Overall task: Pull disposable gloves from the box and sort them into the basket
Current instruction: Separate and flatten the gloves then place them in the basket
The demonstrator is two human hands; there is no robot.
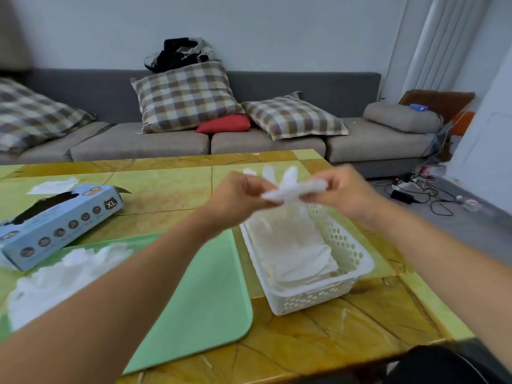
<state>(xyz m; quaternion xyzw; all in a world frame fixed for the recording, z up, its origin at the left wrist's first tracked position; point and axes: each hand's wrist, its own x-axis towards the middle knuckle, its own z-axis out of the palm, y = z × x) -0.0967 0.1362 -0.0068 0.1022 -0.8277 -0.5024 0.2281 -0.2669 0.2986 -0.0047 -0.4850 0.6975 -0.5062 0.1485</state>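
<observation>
Smooth green tray [216, 295], both hands pinching thin crinkled translucent glove [291, 187] over perforated white basket [346, 250]

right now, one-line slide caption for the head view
Both hands, left and right, pinch a clear glove above the white basket, glove box lying left.
</observation>
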